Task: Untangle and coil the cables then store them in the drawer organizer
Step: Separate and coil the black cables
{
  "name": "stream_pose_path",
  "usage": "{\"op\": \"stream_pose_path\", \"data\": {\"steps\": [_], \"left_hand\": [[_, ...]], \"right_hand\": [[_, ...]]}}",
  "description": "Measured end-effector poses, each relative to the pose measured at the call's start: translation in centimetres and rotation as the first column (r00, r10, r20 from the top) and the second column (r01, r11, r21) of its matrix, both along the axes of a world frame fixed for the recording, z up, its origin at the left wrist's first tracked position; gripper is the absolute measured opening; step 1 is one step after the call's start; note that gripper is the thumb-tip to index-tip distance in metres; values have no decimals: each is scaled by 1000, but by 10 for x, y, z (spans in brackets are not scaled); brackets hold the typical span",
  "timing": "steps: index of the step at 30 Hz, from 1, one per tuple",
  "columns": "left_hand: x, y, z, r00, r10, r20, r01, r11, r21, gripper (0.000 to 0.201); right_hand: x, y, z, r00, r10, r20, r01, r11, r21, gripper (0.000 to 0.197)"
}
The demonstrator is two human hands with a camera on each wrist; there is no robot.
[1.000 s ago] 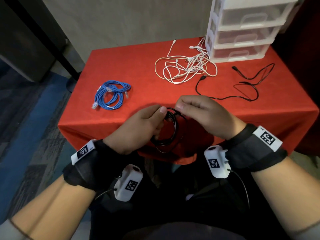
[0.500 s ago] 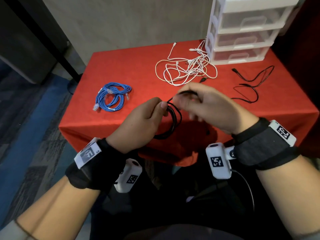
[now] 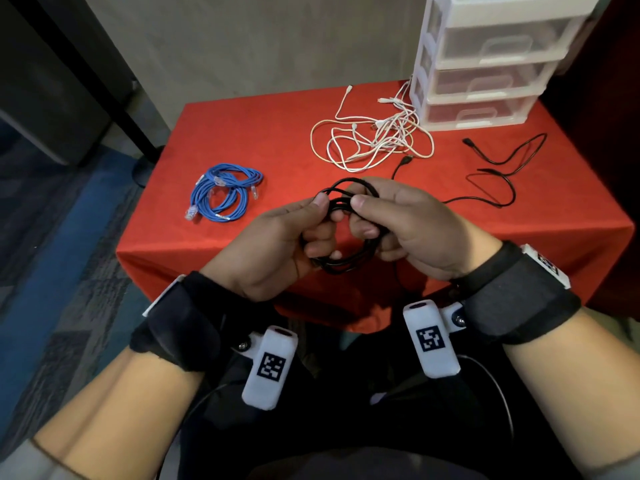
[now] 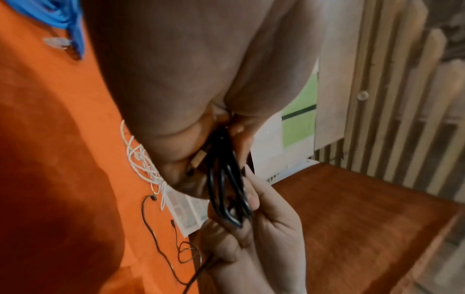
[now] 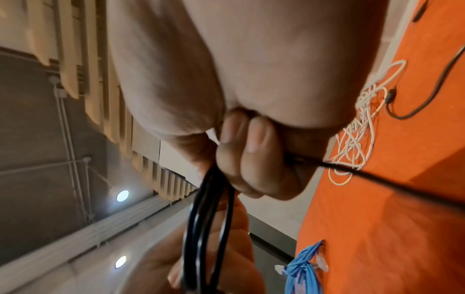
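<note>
A black cable (image 3: 341,265), wound in several loops, hangs between both hands above the table's near edge. My left hand (image 3: 294,233) grips the loops on their left side, thumb on top. My right hand (image 3: 391,220) pinches the loops on the right, and the cable's loose tail (image 3: 491,188) trails from it across the red cloth to the right. The left wrist view shows the black loops (image 4: 226,189) squeezed between the two hands. In the right wrist view my fingers (image 5: 246,155) curl round the strands (image 5: 203,228). The white drawer organizer (image 3: 485,60) stands at the back right, drawers closed.
A coiled blue network cable (image 3: 221,192) lies at the left of the red tablecloth (image 3: 263,133). A tangle of white cables (image 3: 377,140) lies in front of the organizer. Blue-grey carpet lies to the left of the table.
My right hand swung out over the table with the cable, then came back to the loops, laying another turn. Less loose cable lies on the cloth.
</note>
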State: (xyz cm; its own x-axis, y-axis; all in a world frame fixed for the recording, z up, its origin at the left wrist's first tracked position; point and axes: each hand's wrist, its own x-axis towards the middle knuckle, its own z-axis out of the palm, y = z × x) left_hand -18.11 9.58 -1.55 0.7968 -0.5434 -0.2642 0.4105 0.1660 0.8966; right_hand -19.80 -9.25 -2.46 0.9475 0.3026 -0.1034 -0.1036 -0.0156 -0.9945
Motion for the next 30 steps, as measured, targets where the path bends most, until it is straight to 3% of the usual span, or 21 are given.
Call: {"op": "stream_pose_path", "data": {"steps": [3, 9, 16, 21, 24, 27, 30], "left_hand": [[0, 4, 2, 993, 18, 117, -35, 989, 146, 31], [-12, 7, 5, 942, -126, 310, 15, 941, 337, 35], [-16, 3, 11, 937, -108, 331, -1, 949, 314, 36], [-16, -3, 7, 962, 1, 274, -76, 962, 261, 36], [-12, -4, 6, 959, 31, 283, -111, 956, 270, 36], [-8, -6, -4, 932, 80, 353, -196, 931, 309, 35], [-7, -9, -13, 907, 96, 409, -252, 904, 346, 35]], "right_hand": [[-3, -3, 2, 995, -43, 88, 46, 998, -33, 20], [3, -15, 19, 936, -75, 345, 186, 936, -299, 41], [24, -19, 16, 872, -288, 395, 387, 901, -198, 42], [29, -21, 8, 855, -378, 356, 460, 870, -179, 41], [27, -20, 6, 901, -394, 182, 414, 906, -91, 38], [14, -16, 5, 973, -231, 2, 231, 973, -30, 30], [4, -10, -4, 990, -103, 94, 124, 961, -248, 57]]}}
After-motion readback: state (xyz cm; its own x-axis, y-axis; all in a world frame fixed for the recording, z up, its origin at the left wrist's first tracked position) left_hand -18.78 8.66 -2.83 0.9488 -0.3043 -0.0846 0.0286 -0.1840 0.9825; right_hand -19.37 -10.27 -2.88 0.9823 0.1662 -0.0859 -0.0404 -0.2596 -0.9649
